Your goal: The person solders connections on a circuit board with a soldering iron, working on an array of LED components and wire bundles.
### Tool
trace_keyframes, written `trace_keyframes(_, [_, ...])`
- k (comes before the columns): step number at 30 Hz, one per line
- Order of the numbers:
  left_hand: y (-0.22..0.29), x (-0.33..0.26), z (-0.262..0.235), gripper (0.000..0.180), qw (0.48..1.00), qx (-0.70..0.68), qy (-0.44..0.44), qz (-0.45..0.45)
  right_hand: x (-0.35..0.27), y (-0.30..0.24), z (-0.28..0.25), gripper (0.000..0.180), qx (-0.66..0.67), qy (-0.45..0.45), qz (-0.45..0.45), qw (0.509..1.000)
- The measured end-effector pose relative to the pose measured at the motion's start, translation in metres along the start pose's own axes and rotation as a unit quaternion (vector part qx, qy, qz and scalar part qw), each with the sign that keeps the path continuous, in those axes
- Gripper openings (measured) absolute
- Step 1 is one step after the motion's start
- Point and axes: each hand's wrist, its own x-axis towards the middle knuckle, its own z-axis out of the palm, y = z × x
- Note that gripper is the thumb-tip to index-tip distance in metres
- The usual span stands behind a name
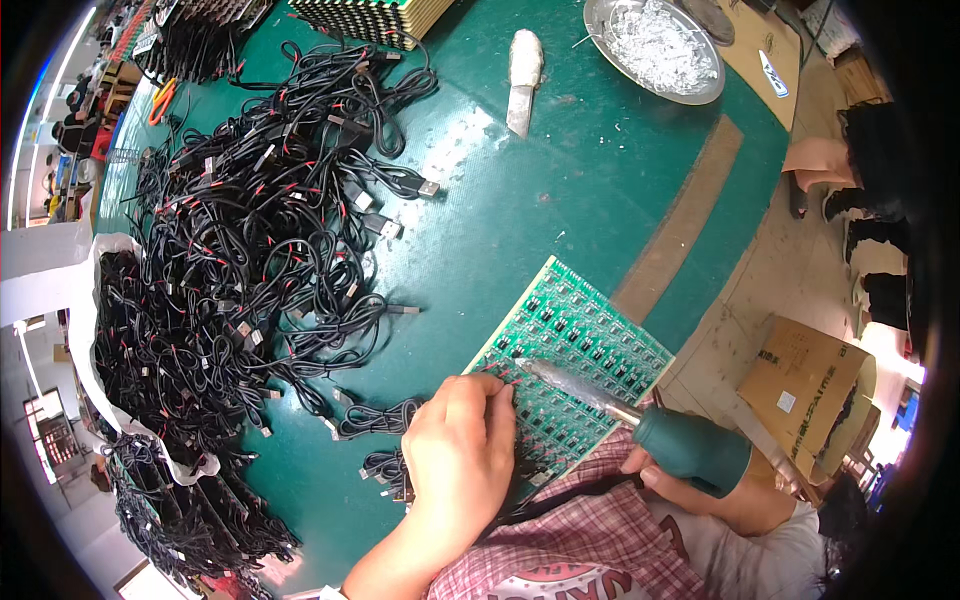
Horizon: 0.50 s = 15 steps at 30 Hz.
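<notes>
Circuit-board panel point(592, 345) lies just right of the left hand point(460, 445), whose fingertips bunch narrowly at its surface; whether they pinch anything is unclear. Wrapped in the right hand point(672, 487), a soldering iron point(692, 447) slants leftward across the panel, tip just beyond those fingertips.

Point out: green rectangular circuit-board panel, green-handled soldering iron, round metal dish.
Green rectangular circuit-board panel point(588, 343), head view: upper half.
Green-handled soldering iron point(692, 448), head view: handle.
Round metal dish point(697, 98), head view: lower rim.
</notes>
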Motion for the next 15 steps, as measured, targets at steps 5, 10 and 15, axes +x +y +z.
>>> trace_keyframes(5, [-0.001, -0.005, 0.006, 0.017, 0.999, 0.0, 0.028, -0.045, 0.0, -0.001, -0.005, 0.011, 0.002, -0.024, -0.048, 0.999])
trace_keyframes(10, [0.004, -0.002, 0.002, 0.018, 0.991, 0.129, 0.029, 0.018, -0.006, 0.006, -0.003, 0.014, -0.007, -0.033, -0.045, 0.998])
trace_keyframes(15, [0.001, -0.005, 0.005, 0.02, 0.998, 0.058, 0.013, -0.038, -0.011, 0.015, 0.001, 0.014, -0.032, -0.007, -0.05, 0.998])
